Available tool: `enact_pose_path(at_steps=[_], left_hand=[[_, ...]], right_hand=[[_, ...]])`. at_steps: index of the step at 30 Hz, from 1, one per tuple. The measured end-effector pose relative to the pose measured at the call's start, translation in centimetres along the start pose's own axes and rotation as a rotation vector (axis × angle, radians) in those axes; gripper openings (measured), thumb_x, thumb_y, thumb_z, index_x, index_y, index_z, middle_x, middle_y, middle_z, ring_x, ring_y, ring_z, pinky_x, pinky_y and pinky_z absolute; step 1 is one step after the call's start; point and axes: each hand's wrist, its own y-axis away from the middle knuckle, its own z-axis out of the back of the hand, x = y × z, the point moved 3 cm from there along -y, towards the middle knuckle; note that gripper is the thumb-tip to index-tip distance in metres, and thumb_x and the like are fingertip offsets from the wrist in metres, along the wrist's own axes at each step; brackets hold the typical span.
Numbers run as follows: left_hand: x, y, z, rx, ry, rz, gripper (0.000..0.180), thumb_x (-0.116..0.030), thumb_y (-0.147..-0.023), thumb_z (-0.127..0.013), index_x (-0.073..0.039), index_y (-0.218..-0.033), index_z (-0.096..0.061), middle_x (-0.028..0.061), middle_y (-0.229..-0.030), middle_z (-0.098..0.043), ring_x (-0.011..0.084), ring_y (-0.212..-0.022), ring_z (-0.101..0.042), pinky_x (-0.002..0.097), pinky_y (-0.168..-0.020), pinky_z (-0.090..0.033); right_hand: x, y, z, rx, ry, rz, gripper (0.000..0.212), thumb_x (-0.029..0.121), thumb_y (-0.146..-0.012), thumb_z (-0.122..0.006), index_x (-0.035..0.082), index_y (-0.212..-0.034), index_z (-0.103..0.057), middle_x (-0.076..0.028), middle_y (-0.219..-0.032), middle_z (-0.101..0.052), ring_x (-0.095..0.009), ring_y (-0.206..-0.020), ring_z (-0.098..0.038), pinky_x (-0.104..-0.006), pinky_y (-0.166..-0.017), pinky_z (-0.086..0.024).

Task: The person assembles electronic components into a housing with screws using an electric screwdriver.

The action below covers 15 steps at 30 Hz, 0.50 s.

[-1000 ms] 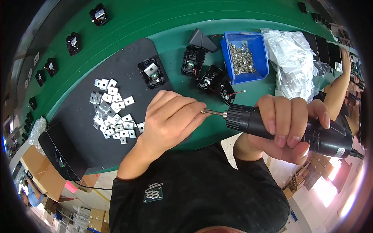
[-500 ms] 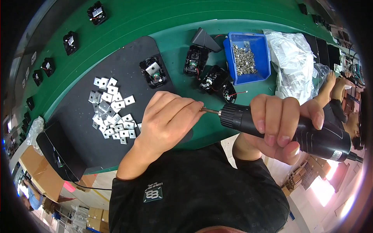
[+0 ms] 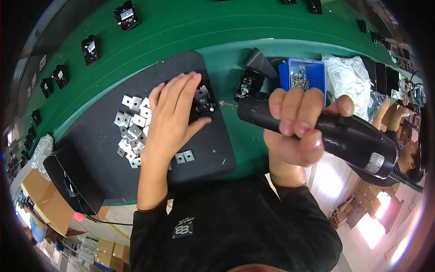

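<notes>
Bright light fills the middle — white glare burns lower right — while edges bend into black.

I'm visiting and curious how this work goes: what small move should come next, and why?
Probably ease the electric screwdriver, gripped by the right fingers, leftward to the black housing: the screwdriver's bit points that way, seemingly not touching, and the left fingers are at the housing's side.
</notes>
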Motion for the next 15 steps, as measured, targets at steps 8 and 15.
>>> enact_pose_path(at_steps=[8, 15], left_hand=[[0.5, -0.8, -0.6, -0.039, 0.153, 0.043, 0.077, -0.015, -0.050, -0.084, -0.009, -0.122, -0.057, 0.0096, -0.113, -0.055, 0.0297, -0.102, -0.052, 0.0425, -0.092, -0.037], [0.5, -1.2, -1.0, -0.041, 0.162, 0.030, 0.074, -0.015, -0.050, -0.082, -0.009, -0.120, -0.058, 0.0098, -0.111, -0.054, 0.0292, -0.100, -0.053, 0.0413, -0.090, -0.037]], right_hand=[[-3.6, -0.7, 0.3, 0.113, 0.088, -0.090, 0.049, -0.008, -0.078, -0.062, 0.016, -0.116, -0.043, -0.003, -0.073, -0.054, -0.017, -0.067, -0.053, -0.0366, -0.071, -0.047], [-3.6, -0.9, 0.4, 0.075, 0.062, -0.087, 0.049, -0.007, -0.079, -0.062, 0.018, -0.116, -0.042, -0.001, -0.072, -0.052, -0.016, -0.066, -0.052, -0.0363, -0.071, -0.046]])
